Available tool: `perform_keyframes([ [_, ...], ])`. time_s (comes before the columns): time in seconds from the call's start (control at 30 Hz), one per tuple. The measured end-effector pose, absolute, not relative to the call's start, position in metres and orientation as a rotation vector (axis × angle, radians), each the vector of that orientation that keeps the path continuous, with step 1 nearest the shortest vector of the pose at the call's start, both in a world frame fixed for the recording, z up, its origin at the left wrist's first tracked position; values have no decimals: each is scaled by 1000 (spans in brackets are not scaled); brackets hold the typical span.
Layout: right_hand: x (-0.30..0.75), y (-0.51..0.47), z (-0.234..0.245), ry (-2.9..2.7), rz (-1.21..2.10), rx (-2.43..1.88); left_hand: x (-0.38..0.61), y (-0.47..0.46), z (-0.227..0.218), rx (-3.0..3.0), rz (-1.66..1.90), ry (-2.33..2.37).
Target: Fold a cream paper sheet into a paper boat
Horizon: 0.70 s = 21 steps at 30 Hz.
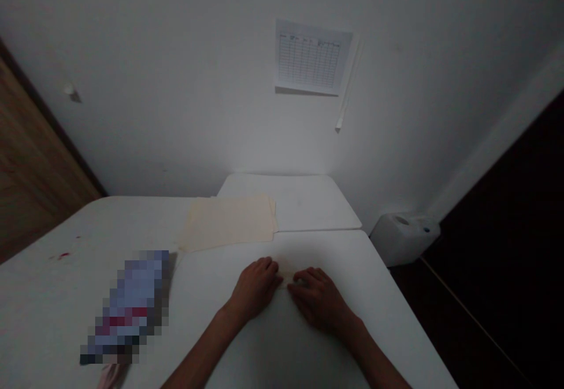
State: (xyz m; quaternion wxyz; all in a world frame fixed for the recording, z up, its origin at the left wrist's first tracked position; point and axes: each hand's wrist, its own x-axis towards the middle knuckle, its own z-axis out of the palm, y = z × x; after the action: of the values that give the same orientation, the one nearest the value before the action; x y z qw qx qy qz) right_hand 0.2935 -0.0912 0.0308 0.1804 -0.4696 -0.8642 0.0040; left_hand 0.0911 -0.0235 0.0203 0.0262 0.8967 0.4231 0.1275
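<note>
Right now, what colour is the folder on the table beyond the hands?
The manila folder is pale cream, shown in the head view.

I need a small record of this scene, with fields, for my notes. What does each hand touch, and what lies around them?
Left hand: flat on the white table, no held thing visible
Right hand: flat on the table, fingertips almost meeting the left hand's
Ahead of hands: manila folder, on the table
Left of hands: pixelated object, unreadable
Beyond table: second white surface
Wall: printed grid chart
</note>
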Motion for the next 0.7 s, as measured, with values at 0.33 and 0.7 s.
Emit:
perform_keyframes([
  [0.33, 292, -93, 34, -2503, -2, -1327, 91, -24, 21, 2760, 402, 1310],
  [0.7, 297, -96, 32, -2453, -17, -1416, 89, -24, 17, 2736, 454, 1304],
])
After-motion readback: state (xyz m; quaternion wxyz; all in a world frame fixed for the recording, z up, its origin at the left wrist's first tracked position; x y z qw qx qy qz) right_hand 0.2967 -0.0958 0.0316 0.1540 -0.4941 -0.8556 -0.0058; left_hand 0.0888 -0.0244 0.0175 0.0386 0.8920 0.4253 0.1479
